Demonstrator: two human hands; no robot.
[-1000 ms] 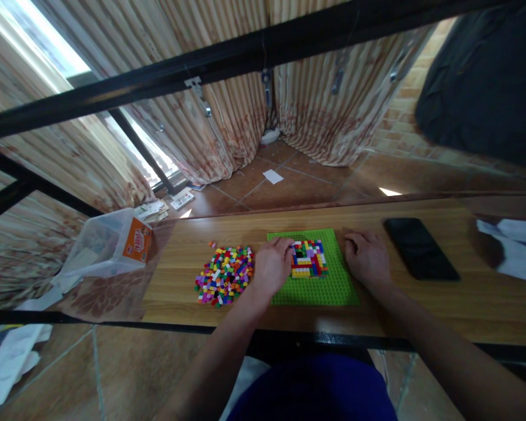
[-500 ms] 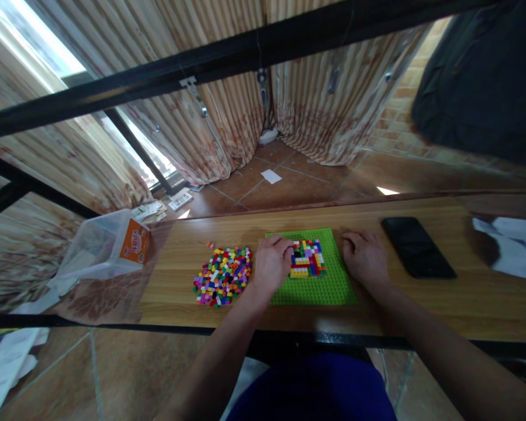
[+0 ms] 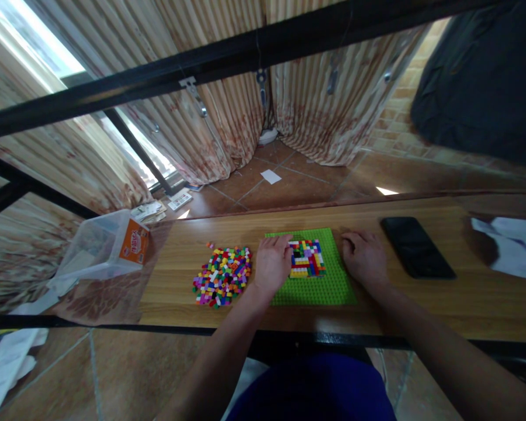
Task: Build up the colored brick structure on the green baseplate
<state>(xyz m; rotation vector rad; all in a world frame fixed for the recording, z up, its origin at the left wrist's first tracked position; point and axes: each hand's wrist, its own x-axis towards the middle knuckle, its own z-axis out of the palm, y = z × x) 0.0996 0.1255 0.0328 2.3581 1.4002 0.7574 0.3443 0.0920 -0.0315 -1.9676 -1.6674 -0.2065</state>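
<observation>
In the head view, almost unchanged from before, the brick panel [image 3: 309, 261] is set on the green board [image 3: 315, 292], sides aimed near twelve o'clock, long axis unclear, overlapped at nine by the curled left hand [image 3: 272, 263], grip hidden, the loosely closed right hand [image 3: 366, 257] rested at three.

A bright green studded baseplate [image 3: 309, 293] carries a patchwork of red, yellow, white, blue and purple building bricks [image 3: 310, 262]. Left of the baseplate spills a multicoloured brick pile [image 3: 223, 278]; farther left, a clear plastic bin [image 3: 92, 248] bears an orange label [image 3: 134, 241]. Right of it, a black smartphone [image 3: 418, 247]; beneath, a brown wood-grain table [image 3: 179, 251]; beyond, cream-and-tan striped curtains [image 3: 228, 134] with reddish patterning.
</observation>
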